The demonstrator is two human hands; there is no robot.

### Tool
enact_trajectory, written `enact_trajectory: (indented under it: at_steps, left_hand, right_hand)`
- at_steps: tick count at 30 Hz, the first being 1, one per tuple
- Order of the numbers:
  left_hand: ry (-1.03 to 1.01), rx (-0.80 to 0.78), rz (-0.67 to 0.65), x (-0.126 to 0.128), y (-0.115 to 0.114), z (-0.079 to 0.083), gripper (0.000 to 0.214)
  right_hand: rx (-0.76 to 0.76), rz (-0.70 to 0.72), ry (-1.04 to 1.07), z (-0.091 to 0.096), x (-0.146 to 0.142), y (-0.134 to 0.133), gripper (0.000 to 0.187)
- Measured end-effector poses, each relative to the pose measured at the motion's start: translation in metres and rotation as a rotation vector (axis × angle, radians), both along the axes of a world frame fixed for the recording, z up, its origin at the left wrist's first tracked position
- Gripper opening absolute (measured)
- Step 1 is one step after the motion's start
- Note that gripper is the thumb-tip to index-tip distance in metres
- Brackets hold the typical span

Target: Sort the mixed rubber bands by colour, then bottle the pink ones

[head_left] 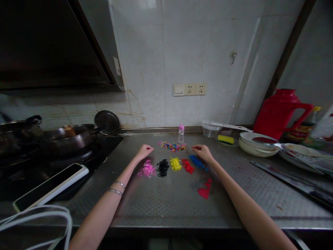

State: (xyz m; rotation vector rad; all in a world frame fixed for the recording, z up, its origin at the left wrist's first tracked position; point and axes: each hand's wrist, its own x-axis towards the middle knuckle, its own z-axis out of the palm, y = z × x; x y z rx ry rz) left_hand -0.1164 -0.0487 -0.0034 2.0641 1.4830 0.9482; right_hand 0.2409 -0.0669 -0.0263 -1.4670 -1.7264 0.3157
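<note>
Small rubber bands lie sorted by colour on the metal counter: a pink pile (147, 169), a black pile (162, 167), a yellow pile (175, 163), a red pile (187, 166) and a blue pile (197, 161). Behind them spreads a mixed-colour pile (172, 147), with a small clear bottle (181, 136) with a pink cap standing at its back. My left hand (144, 152) is just behind the pink pile, its fingers pinched together. Beside the blue pile, my right hand (204, 152) has thumb and fingertips together. Anything in either pinch is too small to make out.
Red heart shapes (205, 189) lie in front of the blue pile. On the right are stacked bowls (257, 148), a knife (283, 177), a yellow sponge (225, 139) and a red thermos jug (277, 113). Leftward are a phone-like device (52, 185), white cables (66, 222) and a pan (70, 139).
</note>
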Motion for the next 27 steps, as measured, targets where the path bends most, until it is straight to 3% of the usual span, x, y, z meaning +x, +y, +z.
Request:
enact_trajectory:
  at_steps: [3,13,19,27]
  left_hand:
    - [0.023,0.011,-0.038,0.010,-0.001,-0.003,0.038]
    - [0.259,0.072,-0.143,0.065,0.005,0.005,0.023]
    - [0.381,0.066,-0.122,0.092,0.011,-0.003,0.024]
    - [0.396,0.062,-0.097,0.106,0.012,-0.001,0.023]
  right_hand:
    - [-0.023,-0.033,-0.003,-0.003,0.003,0.000,0.028]
    - [-0.050,-0.064,-0.075,-0.002,0.000,-0.003,0.030]
    - [-0.054,-0.067,-0.102,0.000,-0.001,-0.005,0.030]
    - [-0.062,-0.045,-0.147,0.003,-0.002,-0.006,0.031]
